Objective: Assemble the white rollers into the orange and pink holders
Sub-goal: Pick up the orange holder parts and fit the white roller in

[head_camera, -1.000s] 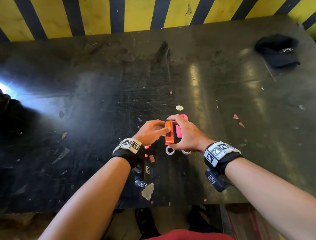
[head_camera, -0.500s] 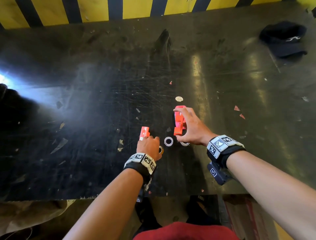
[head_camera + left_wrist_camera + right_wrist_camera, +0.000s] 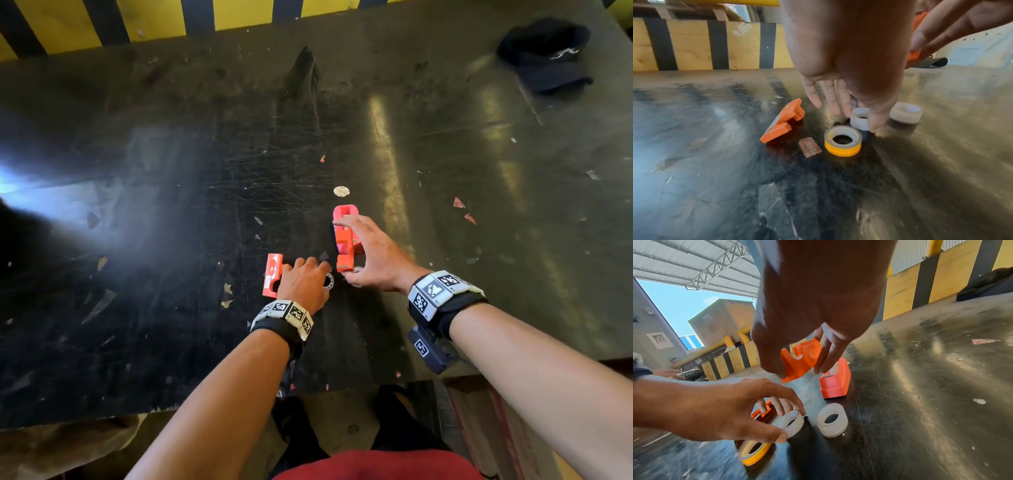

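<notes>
With the right hand (image 3: 807,344) gripping an orange holder (image 3: 800,361) above the surface, the left hand (image 3: 748,408) pinching a white roller (image 3: 790,422) there should lift it squarely toward the holder's slot.

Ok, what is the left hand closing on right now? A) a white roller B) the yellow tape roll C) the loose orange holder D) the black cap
A: in the right wrist view the left hand pinches a white roller, tilted off the table.

The left hand (image 3: 303,284) covered most of one white roller (image 3: 329,281) in the head view. A dark cap (image 3: 988,284) was cut off at the right wrist view's edge.
</notes>
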`<state>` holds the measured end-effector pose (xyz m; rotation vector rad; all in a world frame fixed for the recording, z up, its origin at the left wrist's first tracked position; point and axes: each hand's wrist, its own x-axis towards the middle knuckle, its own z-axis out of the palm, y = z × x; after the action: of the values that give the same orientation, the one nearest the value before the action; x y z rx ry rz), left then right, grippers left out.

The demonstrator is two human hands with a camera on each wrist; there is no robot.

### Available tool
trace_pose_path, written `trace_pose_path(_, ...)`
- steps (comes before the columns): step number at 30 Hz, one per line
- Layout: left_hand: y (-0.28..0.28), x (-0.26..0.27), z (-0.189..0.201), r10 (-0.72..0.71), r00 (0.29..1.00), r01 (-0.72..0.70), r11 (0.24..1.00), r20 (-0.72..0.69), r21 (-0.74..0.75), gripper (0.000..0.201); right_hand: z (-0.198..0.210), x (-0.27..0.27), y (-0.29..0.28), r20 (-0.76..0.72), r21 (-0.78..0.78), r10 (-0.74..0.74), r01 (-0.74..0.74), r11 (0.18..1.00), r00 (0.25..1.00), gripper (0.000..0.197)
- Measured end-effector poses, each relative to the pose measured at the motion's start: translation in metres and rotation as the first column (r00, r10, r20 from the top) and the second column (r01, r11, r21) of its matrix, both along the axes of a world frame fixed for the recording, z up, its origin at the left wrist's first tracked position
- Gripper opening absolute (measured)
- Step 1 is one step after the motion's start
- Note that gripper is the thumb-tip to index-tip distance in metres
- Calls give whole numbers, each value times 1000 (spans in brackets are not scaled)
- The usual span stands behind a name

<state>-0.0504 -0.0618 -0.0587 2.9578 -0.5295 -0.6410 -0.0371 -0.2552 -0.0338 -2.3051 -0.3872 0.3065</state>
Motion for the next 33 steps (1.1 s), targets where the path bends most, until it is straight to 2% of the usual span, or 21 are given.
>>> trace_pose_path(2,6,4,3,112,992,-121,974,-53,-190,46,1,-2,-5,-6,6,-7,7,1000,1000,94)
trace_pose_path(3,11,8,6,194,973,-223,924,-122,-310,43,2,-3,-7,-3,3,-12,12,1000,1000,96)
trace_pose_path(5,19,20,19,314,903,-422,774,-293,-473,38,4,-5,-12,4,3,-18,18,1000,1000,97)
trace_pose_path(8,27,36,47,356,791,-609,542,-498,-579,18,14,-4,-11,21,37,-11,11,999,1000,94)
trace_pose_path(10,29,41,64,324,732,-676,448,-599,-585,9,23,-1,-5,35,76,2,-5,997,999,91)
trace_pose_path(13,33,45,77,302,719,-688,443,-626,-575,21,35,3,8,25,132,8,-12,991,1000,89)
trace_pose_path(17,35,46,89,303,700,-706,427,-647,-564,30,43,6,16,35,122,30,-34,992,999,90)
trace_pose_path(25,39,42,98,294,729,-671,484,-618,-562,25,44,3,28,-25,112,70,-67,991,997,95)
trace_pose_path(30,42,40,101,297,701,-704,432,-648,-563,29,45,2,28,43,97,75,-79,992,996,91)
trace_pose_path(33,43,39,104,265,679,-724,395,-685,-565,22,42,2,28,91,84,79,-87,993,993,90)
